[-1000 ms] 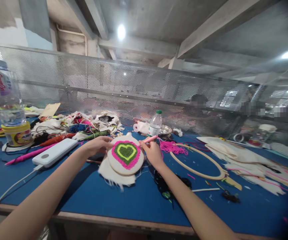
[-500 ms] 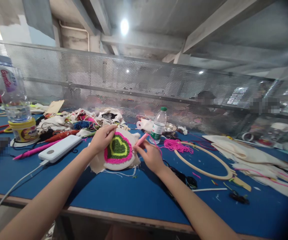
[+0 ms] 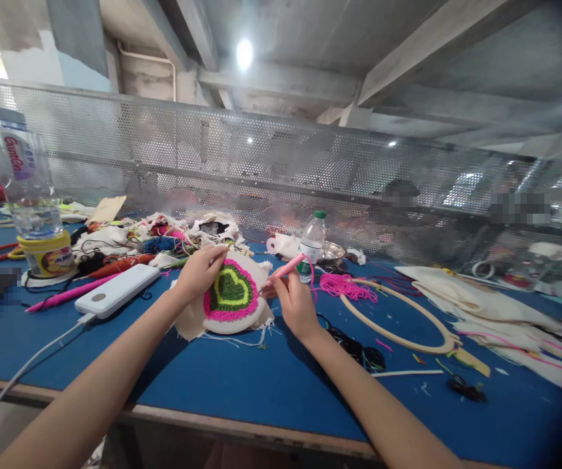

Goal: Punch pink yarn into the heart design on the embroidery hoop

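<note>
Head view: a round hooped cloth [image 3: 232,293] is held tilted just above or on the surface [image 3: 202,384], which of the two cannot be told. A heart is worked on it in looped yarn: dark green middle, yellow-green line, green band, bright pink border; off-white ground, frayed cloth edges behind. Its upper-left rim is gripped by the left hand [image 3: 204,270]. A pink pen-like tool [image 3: 289,267] is pinched by the right hand [image 3: 294,303], its lower end near the cloth's right edge; contact can't be told.

Labels: red lettering is seen on the tall clear bottle [image 3: 31,176], not safely readable. Printing on the yellow tub [image 3: 49,254] too small. The label on the green-capped bottle [image 3: 314,231] is partly covered by the tool.

Versus half a second ago: right hand shifted slightly rightward, more of the tool exposed; cloth and left hand practically unchanged.
</note>
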`<state>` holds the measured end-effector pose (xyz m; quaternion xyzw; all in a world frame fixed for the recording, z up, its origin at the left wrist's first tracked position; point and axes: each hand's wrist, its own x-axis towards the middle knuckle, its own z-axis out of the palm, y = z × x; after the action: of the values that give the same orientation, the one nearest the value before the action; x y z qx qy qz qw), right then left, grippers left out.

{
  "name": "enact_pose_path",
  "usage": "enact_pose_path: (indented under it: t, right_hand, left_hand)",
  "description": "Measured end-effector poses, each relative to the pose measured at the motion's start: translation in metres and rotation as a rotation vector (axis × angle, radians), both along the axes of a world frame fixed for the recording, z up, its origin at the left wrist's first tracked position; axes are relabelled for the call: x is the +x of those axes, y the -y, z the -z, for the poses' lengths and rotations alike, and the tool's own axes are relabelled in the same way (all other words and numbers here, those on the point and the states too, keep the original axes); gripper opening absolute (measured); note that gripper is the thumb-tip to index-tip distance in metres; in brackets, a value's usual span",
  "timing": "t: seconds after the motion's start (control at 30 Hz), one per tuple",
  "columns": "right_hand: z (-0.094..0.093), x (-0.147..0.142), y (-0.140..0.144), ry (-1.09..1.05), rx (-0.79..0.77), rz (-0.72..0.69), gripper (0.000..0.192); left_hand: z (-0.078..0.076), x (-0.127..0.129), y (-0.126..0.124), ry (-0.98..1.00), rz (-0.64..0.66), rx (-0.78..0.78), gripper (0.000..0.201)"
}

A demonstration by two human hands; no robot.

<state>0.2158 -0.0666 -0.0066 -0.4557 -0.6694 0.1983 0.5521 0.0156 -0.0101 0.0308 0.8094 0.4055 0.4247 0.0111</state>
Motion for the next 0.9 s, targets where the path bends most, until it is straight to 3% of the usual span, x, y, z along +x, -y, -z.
enact_pose_path:
  t: [0.1,0.3,0.5,0.73,0.9]
  right_hand:
    - [-0.001,0.0,0.002,0.014,0.029,0.014,0.023]
    - [-0.006,0.004,0.006,0.221,0.3,-0.006,0.017]
    - [-0.01,0.004,0.006,0.256,0.153,0.022,0.025]
    - [-0.005,0.007,0.004,0.344,0.11,0.0,0.03]
    - [0.007,0.006,-0.009,0.612,0.26,-0.067,0.026]
  left_hand:
    - [0.0,0.0,-0.001,-0.003,-0.007,-0.003,0.03]
    - [0.003,-0.001,-0.006,0.021,-0.014,-0.021,0.032]
    - [0.005,-0.003,-0.008,0.025,-0.006,-0.014,0.033]
    - [0.001,0.002,-0.006,-0.024,0.01,0.029,0.031]
    - [0.001,0.003,-0.007,-0.045,0.013,0.05,0.031]
